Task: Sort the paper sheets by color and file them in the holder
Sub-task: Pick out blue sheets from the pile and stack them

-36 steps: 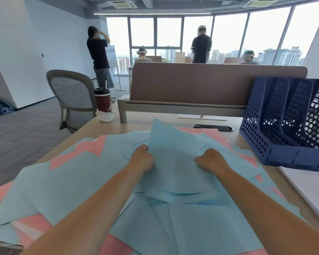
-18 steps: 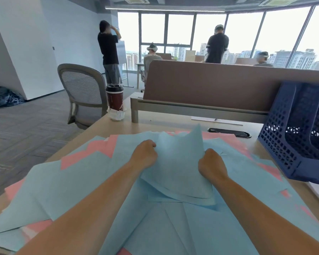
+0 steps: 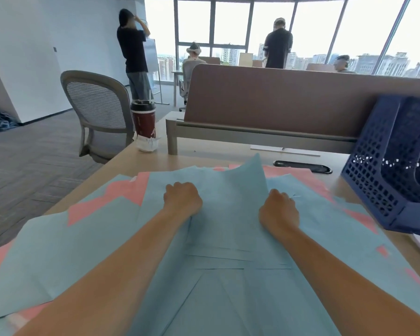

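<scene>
- Left hand point(image 3: 182, 198) fisted, gripping the left side of the top blue sheet point(image 3: 230, 204); sheet left of the holder point(image 3: 374, 180), far corner curled up.
- Right hand point(image 3: 279, 209) curled on the sheet's right side, nearer the holder.
- More blue and pink sheets point(image 3: 100, 204) overlap across the desk point(image 3: 136, 161), reaching the holder's base.

Head-worn camera looks forward and down over the desk point(image 3: 199, 160).

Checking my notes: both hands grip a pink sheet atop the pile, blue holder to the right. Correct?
No: in the head view the sheet that the left hand and right hand grip is blue, not pink. The blue holder is to the right.
</scene>
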